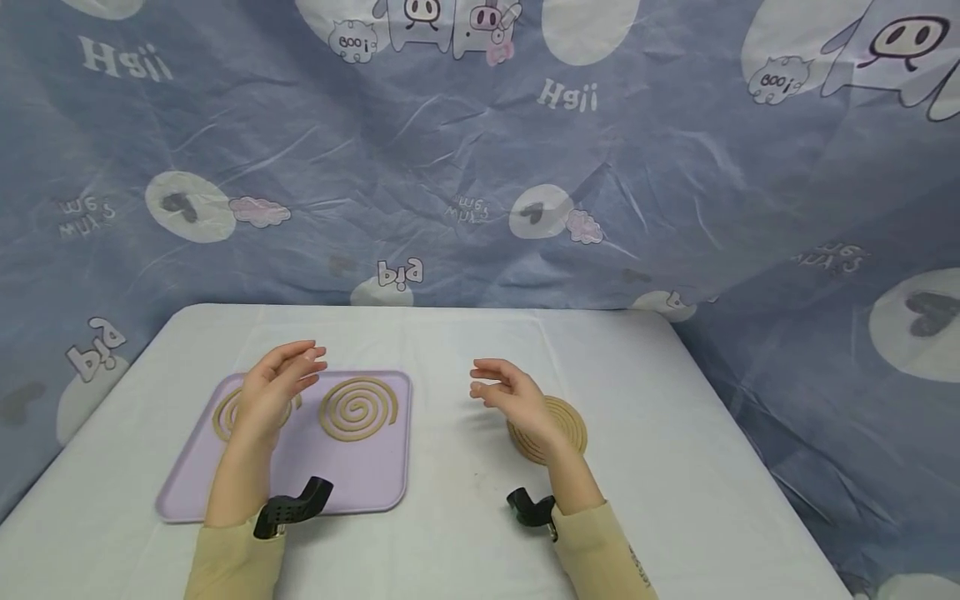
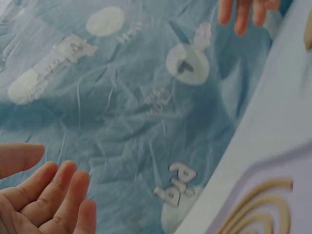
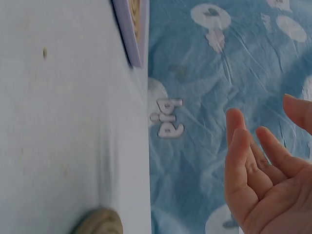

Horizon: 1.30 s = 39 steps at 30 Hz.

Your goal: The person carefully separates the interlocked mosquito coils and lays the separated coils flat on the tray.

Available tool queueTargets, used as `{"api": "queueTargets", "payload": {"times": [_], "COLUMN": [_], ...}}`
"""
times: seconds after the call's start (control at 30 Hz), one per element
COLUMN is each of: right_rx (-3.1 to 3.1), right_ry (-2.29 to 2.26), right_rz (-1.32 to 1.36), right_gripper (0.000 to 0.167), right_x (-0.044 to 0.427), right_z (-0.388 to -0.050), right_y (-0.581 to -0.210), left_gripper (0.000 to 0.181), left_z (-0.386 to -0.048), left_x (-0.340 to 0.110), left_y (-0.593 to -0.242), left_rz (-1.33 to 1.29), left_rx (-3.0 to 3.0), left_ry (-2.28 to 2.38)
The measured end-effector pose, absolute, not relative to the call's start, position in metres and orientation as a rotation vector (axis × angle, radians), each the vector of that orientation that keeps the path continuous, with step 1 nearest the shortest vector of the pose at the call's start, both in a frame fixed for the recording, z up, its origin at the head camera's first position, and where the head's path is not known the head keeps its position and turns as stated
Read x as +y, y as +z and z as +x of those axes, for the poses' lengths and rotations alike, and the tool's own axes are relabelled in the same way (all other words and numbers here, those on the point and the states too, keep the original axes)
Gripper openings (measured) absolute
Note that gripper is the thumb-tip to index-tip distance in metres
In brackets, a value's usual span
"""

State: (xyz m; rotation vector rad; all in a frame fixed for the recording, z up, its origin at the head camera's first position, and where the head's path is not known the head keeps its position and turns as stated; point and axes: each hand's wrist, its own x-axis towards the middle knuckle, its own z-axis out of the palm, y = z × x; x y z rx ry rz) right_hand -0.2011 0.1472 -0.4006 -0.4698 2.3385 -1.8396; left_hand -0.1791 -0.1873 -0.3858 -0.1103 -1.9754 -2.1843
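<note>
Hovering with nothing in it, the left hand [image 1: 270, 396] has its fingers relaxed and the thumb apart from them; the right hand [image 1: 521, 404] is likewise empty, fingers loosely bent, thumb apart. Behind the left hand, and partly covered by it in the head view, lies a half-hidden coil [image 1: 219, 417]. Just to that hand's right is a loose coil [image 1: 358, 408], its rings well spaced. Both rest on the tray [image 1: 337, 483] beneath. Beside and below the right hand, a tight coil [image 1: 566, 429] lies off the tray; whether it is one piece or several nested cannot be told. Judging by this, two coils look laid out and the tight one looks unhandled. Farther out, around both hands, are the white table [image 1: 457, 542] and, beyond it, a patterned sheet [image 1: 420, 167]. Nothing seems to block the space between the hands.
</note>
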Motion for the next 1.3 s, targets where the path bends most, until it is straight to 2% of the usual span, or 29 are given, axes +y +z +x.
{"api": "queueTargets", "payload": {"times": [0.27,0.77,1.0,1.3], "right_rx": [2.360,2.394,2.439,2.533], "right_ry": [-1.858,-1.983,-1.909,-1.657], "right_rz": [-0.431,-0.183,-0.160,-0.048], "right_gripper": [0.040,0.046,0.054,0.060], "right_x": [0.186,0.236,0.261,0.280], "right_z": [-0.205,-0.218,-0.218,-0.216], "right_y": [-0.394,-0.414,-0.430,-0.446], "left_gripper": [0.038,0.030,0.030,0.041], "left_z": [-0.189,-0.209,-0.198,-0.204], "left_x": [-0.132,-0.037,-0.008,0.020], "left_y": [-0.387,-0.425,-0.433,-0.471], "left_rz": [-0.126,-0.124,-0.204,-0.268], "left_rx": [-1.961,-1.982,-2.104,-2.305], "left_ry": [-2.329,-2.540,-2.584,-2.544]}}
